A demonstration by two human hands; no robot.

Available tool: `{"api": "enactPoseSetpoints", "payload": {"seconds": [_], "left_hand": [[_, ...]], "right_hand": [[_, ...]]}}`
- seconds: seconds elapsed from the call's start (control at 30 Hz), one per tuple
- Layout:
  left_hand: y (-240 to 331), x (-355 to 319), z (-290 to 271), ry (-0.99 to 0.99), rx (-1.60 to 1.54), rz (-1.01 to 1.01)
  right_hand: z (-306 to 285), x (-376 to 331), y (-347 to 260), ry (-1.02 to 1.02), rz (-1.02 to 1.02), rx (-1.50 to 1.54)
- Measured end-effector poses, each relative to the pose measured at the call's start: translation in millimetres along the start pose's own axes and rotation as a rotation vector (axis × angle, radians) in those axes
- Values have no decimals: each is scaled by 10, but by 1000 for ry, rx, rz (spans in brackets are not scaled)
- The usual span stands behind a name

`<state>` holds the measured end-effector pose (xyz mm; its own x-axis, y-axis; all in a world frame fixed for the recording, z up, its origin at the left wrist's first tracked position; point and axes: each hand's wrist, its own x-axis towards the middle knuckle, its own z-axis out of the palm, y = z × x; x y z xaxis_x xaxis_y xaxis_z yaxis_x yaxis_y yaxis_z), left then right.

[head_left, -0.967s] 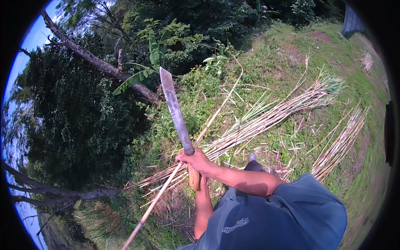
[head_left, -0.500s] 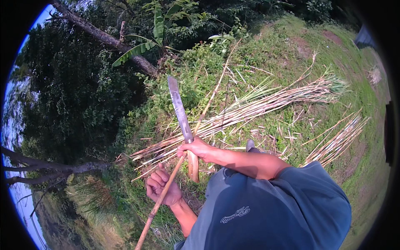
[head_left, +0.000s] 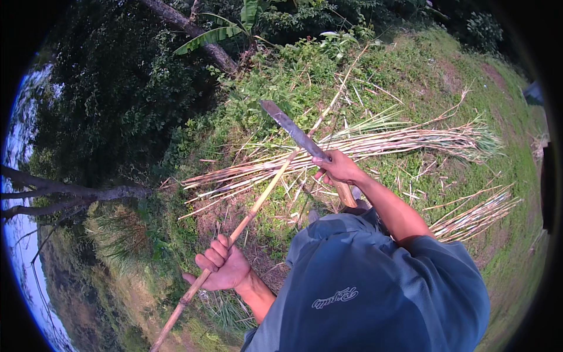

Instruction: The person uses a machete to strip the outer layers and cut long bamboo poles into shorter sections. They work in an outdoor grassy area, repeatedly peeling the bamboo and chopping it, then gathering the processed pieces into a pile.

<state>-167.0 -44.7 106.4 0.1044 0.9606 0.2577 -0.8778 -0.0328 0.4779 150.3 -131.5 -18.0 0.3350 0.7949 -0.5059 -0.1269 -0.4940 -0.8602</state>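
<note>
A long tan cane stalk (head_left: 256,206) slants from the far plants down to the lower left. My left hand (head_left: 221,265) has its fingers curled round the lower part of this stalk, palm up. In my right hand (head_left: 338,168) is a machete, gripped where the worn grey blade (head_left: 291,130) meets the wooden handle (head_left: 345,193). The blade points to the far left, and in this view it crosses over the stalk; whether it touches the stalk I cannot tell.
A large pile of cut cane stalks (head_left: 381,142) with green tops lies across the grass beyond my hands. A smaller bundle (head_left: 478,212) lies at right. Cut scraps litter the ground. Bare branches (head_left: 76,193) and dark trees stand at left, a leaning trunk (head_left: 196,30) behind.
My right hand has moved right with the machete, off the stalk, and the blade has tilted further left. My left hand has moved slightly down and left, its fingers now round the stalk.
</note>
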Motion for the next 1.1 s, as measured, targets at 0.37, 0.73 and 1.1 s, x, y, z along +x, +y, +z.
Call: {"api": "enactPoseSetpoints", "payload": {"seconds": [0.37, 0.73, 1.1], "left_hand": [[357, 33, 282, -242, 19, 35], [345, -60, 401, -325, 71, 63], [476, -235, 430, -181, 27, 52]], "right_hand": [[-376, 522, 919, 13, 161, 55], [172, 99, -115, 145, -202, -618], [421, 19, -67, 237, -176, -594]]}}
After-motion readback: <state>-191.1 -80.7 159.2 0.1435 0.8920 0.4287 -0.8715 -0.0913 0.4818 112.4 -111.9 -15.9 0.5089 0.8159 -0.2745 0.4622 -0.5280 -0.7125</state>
